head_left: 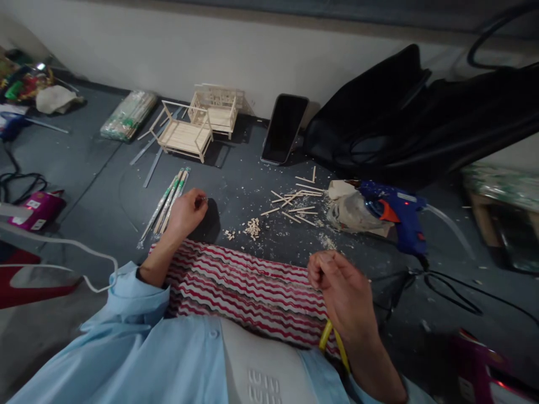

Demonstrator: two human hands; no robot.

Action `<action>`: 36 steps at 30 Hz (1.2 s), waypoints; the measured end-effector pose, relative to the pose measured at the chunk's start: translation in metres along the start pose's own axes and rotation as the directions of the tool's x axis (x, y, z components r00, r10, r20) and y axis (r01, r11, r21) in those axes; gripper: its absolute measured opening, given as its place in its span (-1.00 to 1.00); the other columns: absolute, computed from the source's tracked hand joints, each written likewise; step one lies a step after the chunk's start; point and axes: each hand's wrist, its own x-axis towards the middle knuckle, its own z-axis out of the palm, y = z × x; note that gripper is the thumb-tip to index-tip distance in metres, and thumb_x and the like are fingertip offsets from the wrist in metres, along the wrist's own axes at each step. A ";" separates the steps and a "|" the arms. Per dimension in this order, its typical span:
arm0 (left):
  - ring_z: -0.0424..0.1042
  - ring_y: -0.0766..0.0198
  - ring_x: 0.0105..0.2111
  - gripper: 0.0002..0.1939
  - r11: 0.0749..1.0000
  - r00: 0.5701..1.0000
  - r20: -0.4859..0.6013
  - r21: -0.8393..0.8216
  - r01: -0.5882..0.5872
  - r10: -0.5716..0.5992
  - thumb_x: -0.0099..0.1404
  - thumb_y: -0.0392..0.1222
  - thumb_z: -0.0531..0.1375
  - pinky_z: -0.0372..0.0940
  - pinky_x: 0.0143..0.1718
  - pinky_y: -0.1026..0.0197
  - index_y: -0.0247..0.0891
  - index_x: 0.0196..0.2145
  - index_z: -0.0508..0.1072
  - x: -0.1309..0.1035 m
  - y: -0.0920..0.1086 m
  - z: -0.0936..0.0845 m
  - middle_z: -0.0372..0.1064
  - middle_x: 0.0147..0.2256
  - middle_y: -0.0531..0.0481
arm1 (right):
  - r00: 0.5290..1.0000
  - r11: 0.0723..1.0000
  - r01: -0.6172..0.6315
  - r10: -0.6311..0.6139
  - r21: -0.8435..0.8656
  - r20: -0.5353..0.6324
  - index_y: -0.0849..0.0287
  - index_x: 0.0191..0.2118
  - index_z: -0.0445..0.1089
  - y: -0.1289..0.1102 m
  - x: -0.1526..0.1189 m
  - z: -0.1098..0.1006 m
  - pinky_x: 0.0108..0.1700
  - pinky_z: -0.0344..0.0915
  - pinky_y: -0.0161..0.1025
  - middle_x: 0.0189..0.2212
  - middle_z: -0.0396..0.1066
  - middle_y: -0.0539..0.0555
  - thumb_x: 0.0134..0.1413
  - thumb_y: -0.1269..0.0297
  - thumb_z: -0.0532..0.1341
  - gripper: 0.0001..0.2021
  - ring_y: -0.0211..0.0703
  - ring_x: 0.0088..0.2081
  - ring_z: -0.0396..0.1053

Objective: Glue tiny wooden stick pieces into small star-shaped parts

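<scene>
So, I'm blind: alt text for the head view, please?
A person's curled left hand and right hand flank tiny wood bits on a dark surface, with sticks, a glue gun, a phone and miniature wooden furniture around.

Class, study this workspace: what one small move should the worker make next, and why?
Probably reach forward with the right hand for one loose stick: several lie just beyond it, past the pile of tiny wooden pieces, and neither that hand nor the left hand visibly holds one.
</scene>
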 end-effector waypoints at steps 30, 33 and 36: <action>0.45 0.15 -0.30 -0.78 0.940 0.940 0.238 0.178 -0.291 0.245 0.35 -0.24 0.00 0.26 -0.30 0.18 -0.23 -0.30 0.45 -0.049 0.024 0.001 0.46 -0.30 -0.11 | 0.990 0.836 0.142 -0.112 -0.530 0.088 0.11 -0.28 0.51 -0.017 -0.040 -0.031 -0.34 0.34 -0.32 -0.49 0.50 0.00 0.13 0.16 0.22 -0.82 -0.20 -0.44 0.44; 0.42 0.15 -0.40 -0.76 0.949 0.958 0.191 0.190 -0.252 0.216 0.36 -0.18 0.02 0.22 -0.36 0.17 -0.24 -0.41 0.40 -0.053 0.029 -0.001 0.43 -0.43 -0.10 | 0.985 0.810 0.166 -0.158 -0.563 0.064 0.12 -0.30 0.49 -0.019 -0.037 -0.031 -0.35 0.34 -0.31 -0.50 0.50 0.00 0.12 0.19 0.19 -0.83 -0.19 -0.45 0.44; 0.39 0.17 -0.38 -0.85 0.958 0.959 0.027 0.033 -0.283 0.283 0.29 -0.29 0.03 0.21 -0.33 0.18 -0.25 -0.37 0.38 -0.051 0.039 -0.002 0.41 -0.42 -0.09 | 0.984 0.792 0.177 -0.165 -0.584 0.074 0.13 -0.30 0.50 -0.020 -0.032 -0.026 -0.40 0.31 -0.31 -0.56 0.46 -0.01 0.12 0.19 0.16 -0.80 -0.21 -0.51 0.40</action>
